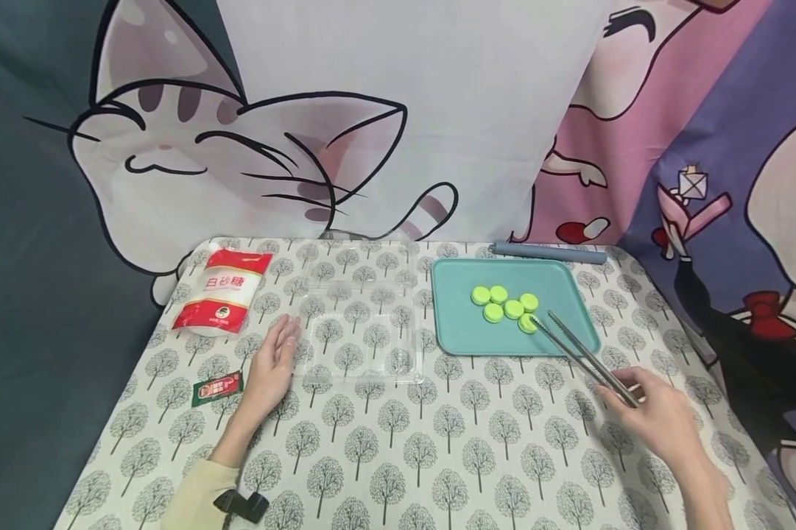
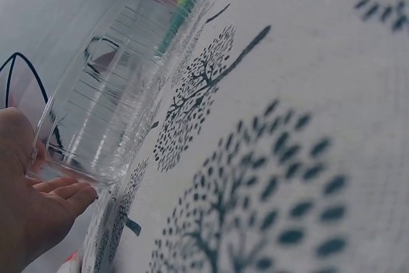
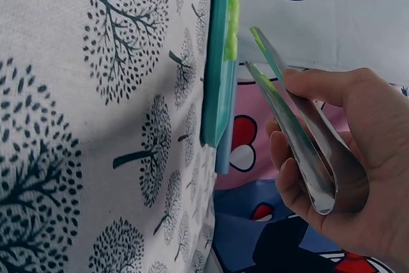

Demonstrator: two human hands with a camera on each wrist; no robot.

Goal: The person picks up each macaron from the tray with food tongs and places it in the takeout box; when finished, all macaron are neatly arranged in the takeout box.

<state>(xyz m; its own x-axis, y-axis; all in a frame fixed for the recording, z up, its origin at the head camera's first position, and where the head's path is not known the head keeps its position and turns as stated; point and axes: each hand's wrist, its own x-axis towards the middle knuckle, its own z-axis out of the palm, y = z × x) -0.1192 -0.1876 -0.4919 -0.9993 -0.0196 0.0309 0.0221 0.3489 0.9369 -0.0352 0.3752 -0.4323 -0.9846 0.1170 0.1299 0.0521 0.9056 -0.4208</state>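
At the left edge of a clear plastic box (image 1: pixel 371 378), my left hand (image 1: pixel 268 372) rests with its fingers fairly straight against the side. The left wrist view shows the fingers beside the ribbed wall of the box (image 2: pixel 108 94). The box's lid lies folded back behind it. My right hand (image 1: pixel 659 412) grips metal tongs (image 3: pixel 307 174) near their bent end, thumb on one arm and fingers round the other. The tongs' tips stand apart, over the front right of a teal tray (image 1: pixel 457 324). Several small round bright-green pieces (image 1: pixel 513 309) lie on the tray, the nearest right by one tip.
A red and white sugar bag (image 1: pixel 222 294) lies at the back left, with a small red and green sachet (image 1: pixel 216 388) in front of it. Behind the tray is a grey-blue rod (image 1: pixel 550 252). Printed curtains hang along the table's far edge.
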